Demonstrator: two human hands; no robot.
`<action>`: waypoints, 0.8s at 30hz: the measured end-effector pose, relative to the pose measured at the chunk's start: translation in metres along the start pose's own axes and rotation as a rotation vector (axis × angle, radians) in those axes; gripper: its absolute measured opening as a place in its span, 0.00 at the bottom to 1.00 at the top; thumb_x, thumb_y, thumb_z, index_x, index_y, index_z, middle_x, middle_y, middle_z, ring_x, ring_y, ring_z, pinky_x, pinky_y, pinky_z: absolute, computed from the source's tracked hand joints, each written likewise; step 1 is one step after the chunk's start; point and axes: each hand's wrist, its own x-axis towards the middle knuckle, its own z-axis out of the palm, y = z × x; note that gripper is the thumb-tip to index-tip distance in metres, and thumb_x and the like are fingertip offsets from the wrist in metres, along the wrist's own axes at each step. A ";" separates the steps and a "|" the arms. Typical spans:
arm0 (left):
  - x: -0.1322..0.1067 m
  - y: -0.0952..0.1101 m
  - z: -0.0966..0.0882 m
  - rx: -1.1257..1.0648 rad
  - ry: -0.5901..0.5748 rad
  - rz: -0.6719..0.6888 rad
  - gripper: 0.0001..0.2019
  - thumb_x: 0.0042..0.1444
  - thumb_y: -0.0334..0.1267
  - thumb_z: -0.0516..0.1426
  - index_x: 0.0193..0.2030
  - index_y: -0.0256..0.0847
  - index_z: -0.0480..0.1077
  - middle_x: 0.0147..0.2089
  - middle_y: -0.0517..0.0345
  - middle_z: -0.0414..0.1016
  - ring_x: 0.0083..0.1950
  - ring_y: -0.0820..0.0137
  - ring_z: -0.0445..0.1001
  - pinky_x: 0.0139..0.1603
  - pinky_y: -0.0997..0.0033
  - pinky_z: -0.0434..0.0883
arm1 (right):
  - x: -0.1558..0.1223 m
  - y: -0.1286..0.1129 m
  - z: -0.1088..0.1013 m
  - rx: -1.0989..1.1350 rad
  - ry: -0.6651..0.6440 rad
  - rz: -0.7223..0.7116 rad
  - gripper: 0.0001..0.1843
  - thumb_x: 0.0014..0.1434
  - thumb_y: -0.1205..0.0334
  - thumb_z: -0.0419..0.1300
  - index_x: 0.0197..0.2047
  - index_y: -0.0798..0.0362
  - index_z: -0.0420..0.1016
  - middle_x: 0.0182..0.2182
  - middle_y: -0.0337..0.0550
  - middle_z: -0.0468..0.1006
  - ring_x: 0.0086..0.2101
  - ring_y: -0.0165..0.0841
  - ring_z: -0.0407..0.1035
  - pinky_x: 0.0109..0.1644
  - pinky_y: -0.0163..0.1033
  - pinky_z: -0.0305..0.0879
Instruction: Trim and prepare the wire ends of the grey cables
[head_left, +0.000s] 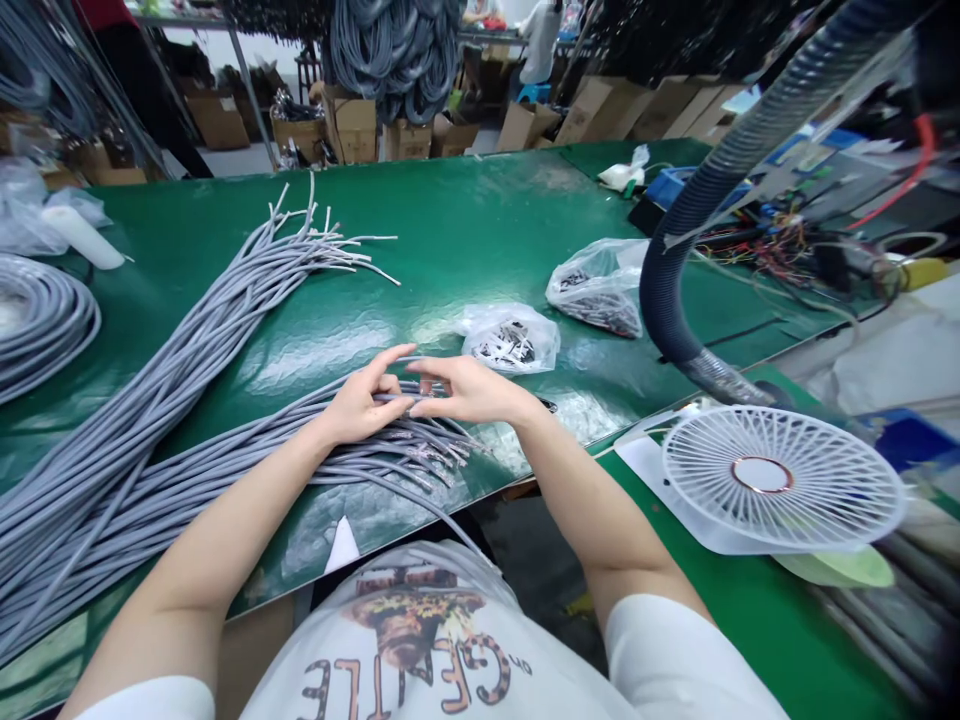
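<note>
My left hand (367, 398) is over the front bundle of grey cables (262, 445), its thumb and curled fingers closed on a grey cable and its index finger raised. From the right, my right hand (476, 390) meets it, thumb and fingers bent around the end of that same cable. The fingertips of the two hands almost touch, and they hide most of the held piece. Below them, the stripped ends (435, 455) of the bundle fan out near the table edge. A second grey cable bundle (217, 300) lies behind, its pale ends pointing away.
Two clear bags of small parts, a nearer bag (514, 340) and a farther bag (596, 290), lie beyond my right hand. A ribbed hose (667, 270) arches down at right, above a white fan (780, 480). A cable coil (45, 320) sits at left.
</note>
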 end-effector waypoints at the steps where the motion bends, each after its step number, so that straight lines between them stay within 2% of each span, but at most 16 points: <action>1: 0.000 0.000 -0.001 0.014 -0.007 0.008 0.33 0.56 0.38 0.57 0.68 0.37 0.51 0.23 0.70 0.63 0.21 0.80 0.59 0.27 0.80 0.59 | 0.004 -0.001 -0.001 0.019 -0.069 0.003 0.19 0.55 0.52 0.63 0.44 0.58 0.76 0.27 0.39 0.76 0.23 0.26 0.62 0.27 0.32 0.55; 2: 0.000 0.001 -0.002 0.030 -0.013 0.019 0.33 0.56 0.37 0.56 0.68 0.38 0.51 0.23 0.70 0.63 0.22 0.80 0.59 0.27 0.80 0.59 | 0.007 -0.003 -0.003 0.050 -0.128 0.008 0.15 0.57 0.54 0.60 0.38 0.58 0.77 0.24 0.38 0.74 0.22 0.26 0.61 0.26 0.32 0.54; 4: -0.001 0.001 -0.004 0.054 -0.026 0.041 0.32 0.56 0.36 0.56 0.67 0.38 0.52 0.23 0.70 0.63 0.22 0.80 0.59 0.28 0.80 0.60 | 0.011 -0.004 -0.006 0.152 -0.223 0.026 0.15 0.59 0.55 0.57 0.28 0.58 0.75 0.19 0.36 0.72 0.20 0.25 0.59 0.25 0.32 0.52; 7: -0.001 0.003 -0.007 0.054 -0.043 0.050 0.32 0.56 0.37 0.57 0.67 0.37 0.54 0.24 0.69 0.65 0.22 0.80 0.59 0.27 0.80 0.59 | 0.014 0.001 -0.007 0.372 -0.332 0.038 0.18 0.59 0.54 0.57 0.24 0.57 0.71 0.17 0.36 0.72 0.19 0.24 0.60 0.26 0.31 0.55; 9: -0.001 0.005 -0.009 0.046 -0.031 0.060 0.32 0.56 0.37 0.57 0.67 0.37 0.54 0.25 0.67 0.67 0.23 0.80 0.61 0.28 0.80 0.60 | 0.015 0.005 -0.002 0.517 -0.328 0.028 0.19 0.58 0.51 0.58 0.23 0.57 0.70 0.17 0.36 0.72 0.20 0.24 0.62 0.27 0.31 0.57; 14: 0.001 0.008 -0.013 -0.038 0.046 0.116 0.28 0.57 0.35 0.57 0.65 0.38 0.58 0.30 0.61 0.71 0.30 0.76 0.67 0.35 0.76 0.64 | 0.019 0.010 0.026 0.850 -0.100 0.063 0.24 0.54 0.43 0.61 0.22 0.56 0.65 0.15 0.32 0.66 0.16 0.20 0.54 0.20 0.29 0.48; 18: 0.004 0.006 -0.015 -0.243 0.131 0.089 0.21 0.57 0.38 0.58 0.57 0.38 0.67 0.27 0.62 0.70 0.26 0.78 0.65 0.30 0.77 0.63 | 0.026 0.005 0.048 1.034 0.103 0.098 0.22 0.52 0.42 0.60 0.28 0.56 0.67 0.14 0.28 0.61 0.13 0.19 0.46 0.16 0.29 0.40; 20: 0.006 0.005 -0.016 -0.309 0.179 0.042 0.18 0.55 0.39 0.59 0.52 0.38 0.71 0.26 0.62 0.69 0.23 0.80 0.61 0.25 0.78 0.59 | 0.028 0.003 0.051 1.006 0.169 0.084 0.21 0.54 0.43 0.59 0.29 0.55 0.67 0.15 0.28 0.59 0.14 0.20 0.46 0.17 0.30 0.41; 22: 0.007 0.005 -0.016 -0.312 0.217 -0.007 0.14 0.54 0.40 0.60 0.46 0.36 0.75 0.25 0.61 0.69 0.21 0.81 0.58 0.23 0.78 0.57 | 0.026 0.003 0.047 0.844 0.244 0.064 0.19 0.55 0.47 0.58 0.28 0.55 0.67 0.16 0.30 0.60 0.17 0.21 0.51 0.20 0.30 0.46; 24: 0.008 0.008 -0.015 -0.266 0.241 -0.035 0.11 0.53 0.41 0.60 0.40 0.36 0.76 0.24 0.60 0.70 0.22 0.79 0.61 0.24 0.77 0.59 | 0.018 0.004 0.037 0.661 0.357 0.061 0.15 0.56 0.51 0.59 0.28 0.56 0.68 0.19 0.33 0.64 0.20 0.23 0.56 0.23 0.31 0.51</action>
